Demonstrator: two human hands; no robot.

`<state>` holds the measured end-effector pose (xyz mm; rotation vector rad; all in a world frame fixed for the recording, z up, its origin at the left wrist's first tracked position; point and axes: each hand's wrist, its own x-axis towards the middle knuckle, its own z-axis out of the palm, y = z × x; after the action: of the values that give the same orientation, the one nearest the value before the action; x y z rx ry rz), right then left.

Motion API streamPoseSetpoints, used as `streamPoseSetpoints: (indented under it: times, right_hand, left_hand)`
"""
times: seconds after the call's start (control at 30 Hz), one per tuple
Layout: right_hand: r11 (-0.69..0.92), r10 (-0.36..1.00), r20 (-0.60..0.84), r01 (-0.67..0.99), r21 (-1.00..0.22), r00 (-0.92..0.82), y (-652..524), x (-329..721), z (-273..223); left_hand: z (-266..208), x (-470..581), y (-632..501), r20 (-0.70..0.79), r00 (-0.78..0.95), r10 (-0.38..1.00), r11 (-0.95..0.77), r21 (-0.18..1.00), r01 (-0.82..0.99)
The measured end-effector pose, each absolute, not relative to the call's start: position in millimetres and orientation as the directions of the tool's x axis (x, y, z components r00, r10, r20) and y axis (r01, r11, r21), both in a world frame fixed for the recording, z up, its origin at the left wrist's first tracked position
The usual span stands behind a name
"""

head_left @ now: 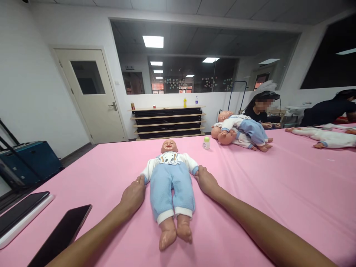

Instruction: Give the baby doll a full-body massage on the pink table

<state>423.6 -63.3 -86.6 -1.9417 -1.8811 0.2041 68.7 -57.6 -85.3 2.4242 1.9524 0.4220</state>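
A baby doll (171, 178) in a white top and light blue overalls with an animal-face bib lies on its back, feet toward me. My left hand (134, 193) is closed around the doll's hand and cuff on the left side. On the other side, my right hand (206, 180) grips the doll's other hand by the blue cuff. The doll's arms are spread outward and its bare feet rest on the pink sheet (239, 230). Beyond its head, to the right, stands a small white bottle with a green cap (206, 143).
Several dolls (241, 129) lie piled at the back right, and another in white (330, 136) lies farther right. A phone (62, 233) and a stacked dark device (23, 209) rest at the left. Two people sit beyond the table. A blue suitcase (30, 163) stands left.
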Motion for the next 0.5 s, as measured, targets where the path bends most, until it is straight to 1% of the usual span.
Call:
streamPoseSetpoints:
  times: [0.07,0.13,0.2,0.27,0.3,0.4,0.5]
  right_hand:
    - [0.022,0.984,0.171,0.908,-0.418,0.055,-62.6,427.7,-85.0]
    - [0.053,0.976,0.213,0.891,-0.450,0.050,-59.8,436.2,-80.3]
    - [0.080,0.953,0.295,0.878,-0.472,0.072,-52.6,447.5,-69.4]
    - [0.086,0.932,0.349,0.875,-0.477,0.098,-37.5,458.1,-51.4]
    - [0.087,0.923,0.370,0.885,-0.458,0.101,-26.0,462.1,-40.2]
    - [0.061,0.889,0.446,0.936,-0.347,0.108,24.7,465.3,-4.3]
    - [0.016,0.878,0.462,0.958,-0.286,0.123,92.1,456.7,21.3]
  left_hand:
    - [-81.6,65.5,-58.3,0.211,0.198,0.957,-0.241,0.201,0.950]
    - [-72.8,59.3,-56.0,0.260,0.202,0.944,-0.268,0.248,0.931]
    - [-59.0,52.5,-47.5,0.361,0.184,0.914,-0.293,0.275,0.916]
    - [-41.7,48.1,-29.6,0.464,0.158,0.872,-0.311,0.275,0.910]
    - [-32.4,47.6,-16.4,0.497,0.154,0.854,-0.319,0.267,0.909]
    - [-5.6,53.4,40.9,0.519,0.183,0.835,-0.330,0.207,0.921]
    - [11.7,67.9,119.8,0.535,0.109,0.838,-0.256,0.208,0.944]
